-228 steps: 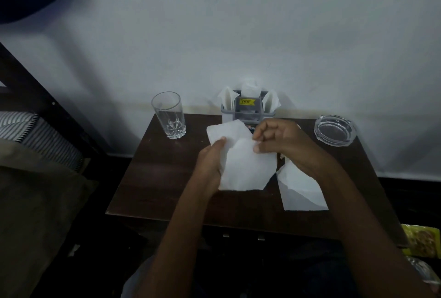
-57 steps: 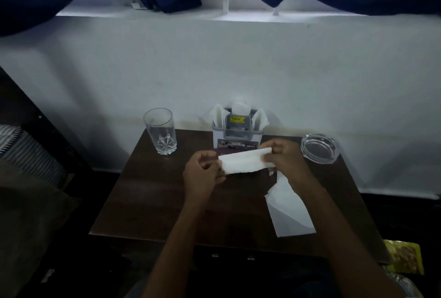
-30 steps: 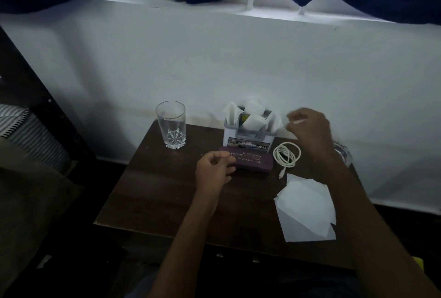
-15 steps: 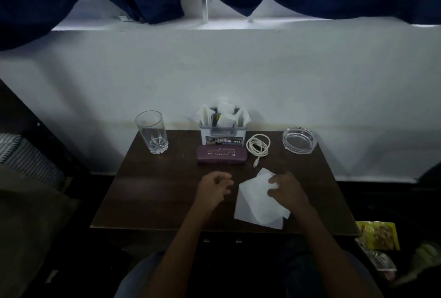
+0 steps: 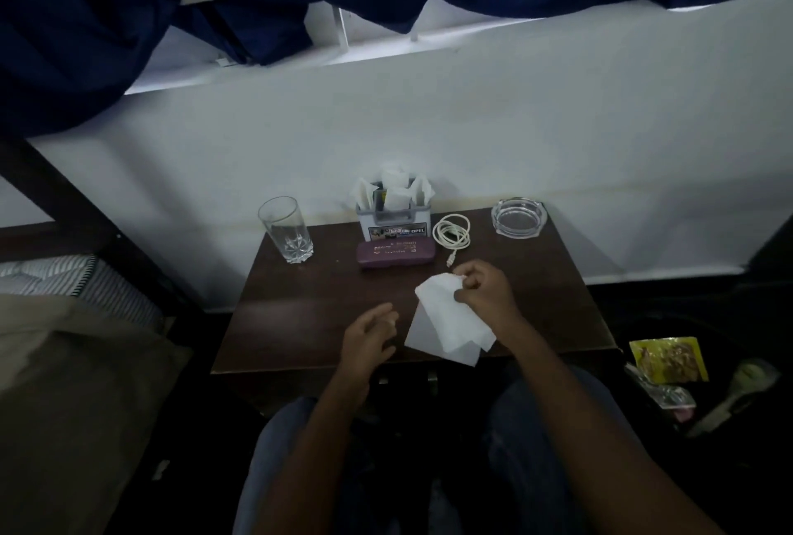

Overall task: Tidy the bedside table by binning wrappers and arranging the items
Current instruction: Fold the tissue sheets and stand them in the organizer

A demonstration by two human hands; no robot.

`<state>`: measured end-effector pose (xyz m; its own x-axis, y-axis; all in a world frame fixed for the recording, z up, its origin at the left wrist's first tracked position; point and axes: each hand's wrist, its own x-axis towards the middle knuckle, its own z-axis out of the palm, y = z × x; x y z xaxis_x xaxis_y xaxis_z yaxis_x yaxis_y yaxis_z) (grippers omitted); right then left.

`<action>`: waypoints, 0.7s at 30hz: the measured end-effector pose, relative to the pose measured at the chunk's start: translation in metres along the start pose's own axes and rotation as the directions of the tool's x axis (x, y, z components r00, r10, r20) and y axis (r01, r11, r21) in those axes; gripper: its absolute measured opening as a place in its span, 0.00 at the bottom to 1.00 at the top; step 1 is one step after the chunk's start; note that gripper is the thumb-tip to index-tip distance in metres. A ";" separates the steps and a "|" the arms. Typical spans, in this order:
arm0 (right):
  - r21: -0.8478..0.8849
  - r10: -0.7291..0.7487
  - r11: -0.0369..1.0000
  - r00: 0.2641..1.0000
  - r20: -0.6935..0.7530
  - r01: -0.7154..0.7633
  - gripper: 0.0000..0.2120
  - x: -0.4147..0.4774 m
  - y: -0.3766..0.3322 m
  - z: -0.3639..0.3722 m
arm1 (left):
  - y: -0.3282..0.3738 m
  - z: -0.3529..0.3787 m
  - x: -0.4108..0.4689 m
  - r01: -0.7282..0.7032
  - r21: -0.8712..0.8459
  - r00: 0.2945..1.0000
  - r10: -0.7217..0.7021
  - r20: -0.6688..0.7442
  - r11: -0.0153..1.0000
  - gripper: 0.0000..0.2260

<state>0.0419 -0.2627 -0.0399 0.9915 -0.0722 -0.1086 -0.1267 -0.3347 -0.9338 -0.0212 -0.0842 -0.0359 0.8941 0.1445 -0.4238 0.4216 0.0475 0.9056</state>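
Observation:
A white tissue (image 5: 444, 322) hangs over the front of the dark wooden bedside table (image 5: 300, 311). My right hand (image 5: 482, 290) pinches its upper edge and lifts it. My left hand (image 5: 371, 335) hovers just left of the tissue with relaxed fingers, holding nothing. At the back stands a grey holder (image 5: 392, 219) stuffed with folded tissues. A purple case (image 5: 397, 253) lies in front of the holder. A coiled white cable (image 5: 451, 232) lies to its right.
An empty drinking glass (image 5: 285, 230) stands at the back left and a glass ashtray (image 5: 518, 217) at the back right. A bed with a striped pillow (image 5: 64, 281) is on the left. Wrappers, one yellow (image 5: 669, 358), lie on the floor at right.
My right hand put the folded tissue into the holder, came back to the loose tissue on the table and now lifts its upper edge. My left hand stayed beside it, holding nothing.

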 end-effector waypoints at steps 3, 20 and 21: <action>0.278 -0.046 0.961 0.990 0.131 0.008 0.16 -0.035 -0.019 0.005 | -0.007 -0.010 -0.017 0.018 -0.134 1.000 -0.016 0.015 0.991 0.23; 0.416 0.107 0.880 0.949 0.296 -0.229 0.15 -0.085 -0.007 0.028 | -0.011 -0.021 -0.061 0.098 -0.273 0.980 -0.045 0.192 0.957 0.16; 0.428 0.116 0.874 0.954 0.276 -0.230 0.14 -0.081 -0.007 0.026 | -0.011 -0.020 -0.060 0.105 -0.298 0.985 -0.059 0.160 0.949 0.15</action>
<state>-0.0363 -0.2297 -0.0331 0.9400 0.1518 -0.3057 -0.3251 0.1259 -0.9373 -0.0829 -0.0736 -0.0201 0.8802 -0.0187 -0.4743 0.4494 0.3545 0.8200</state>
